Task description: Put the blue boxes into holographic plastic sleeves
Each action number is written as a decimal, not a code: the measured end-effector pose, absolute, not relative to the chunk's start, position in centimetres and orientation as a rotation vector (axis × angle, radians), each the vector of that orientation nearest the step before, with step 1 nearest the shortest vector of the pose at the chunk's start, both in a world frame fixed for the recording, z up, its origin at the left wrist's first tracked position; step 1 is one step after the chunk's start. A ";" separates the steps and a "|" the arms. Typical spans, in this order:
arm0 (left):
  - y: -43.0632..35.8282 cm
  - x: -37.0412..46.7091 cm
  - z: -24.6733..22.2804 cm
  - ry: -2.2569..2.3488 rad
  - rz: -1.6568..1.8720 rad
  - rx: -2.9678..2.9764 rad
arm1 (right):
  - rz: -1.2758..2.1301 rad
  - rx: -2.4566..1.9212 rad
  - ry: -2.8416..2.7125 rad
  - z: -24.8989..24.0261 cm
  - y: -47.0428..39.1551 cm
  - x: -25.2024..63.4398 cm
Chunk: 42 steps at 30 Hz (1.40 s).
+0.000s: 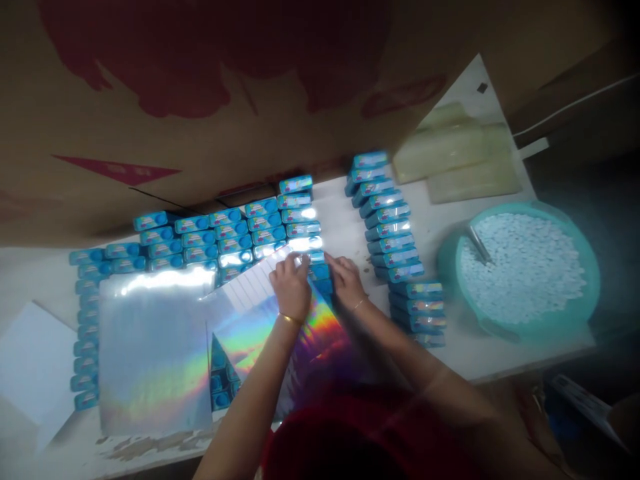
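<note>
My left hand (291,285) lies at the upper edge of a shiny rainbow sticker sheet (250,343), its fingers curled and closed on the sheet. Pale strips (253,285) line that edge. To the right, my right hand (348,283) points its bunched fingers at a small blue box (318,271) between the two hands. Whatever those fingertips pinch is too blurred to make out. Rows of the same blue boxes (231,230) stand beyond the hands, partly covered by the sheet.
A second silvery sheet (155,360) lies over boxes at the left, beside white paper (35,363). On the right stand a column of blue boxes (393,230) and a turquoise basin (593,280) of small white pieces (530,267) with a metal scoop (481,245). Cardboard (240,133) rises behind.
</note>
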<state>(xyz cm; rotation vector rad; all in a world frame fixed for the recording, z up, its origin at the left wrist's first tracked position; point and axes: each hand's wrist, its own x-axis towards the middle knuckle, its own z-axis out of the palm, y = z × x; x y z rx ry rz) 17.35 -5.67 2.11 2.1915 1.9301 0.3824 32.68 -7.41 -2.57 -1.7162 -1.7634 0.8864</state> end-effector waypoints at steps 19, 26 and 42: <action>-9.5 -2.2 3.0 2.197 0.142 1.997 | 0.614 -1.342 -2.160 3.1 -4.8 21.5; -9.1 -2.8 4.0 2.011 0.283 2.032 | 0.691 -1.089 -2.540 2.4 -3.3 13.3; -14.5 -6.2 6.4 2.062 0.552 2.457 | 0.945 -1.199 -2.531 4.5 -3.7 8.0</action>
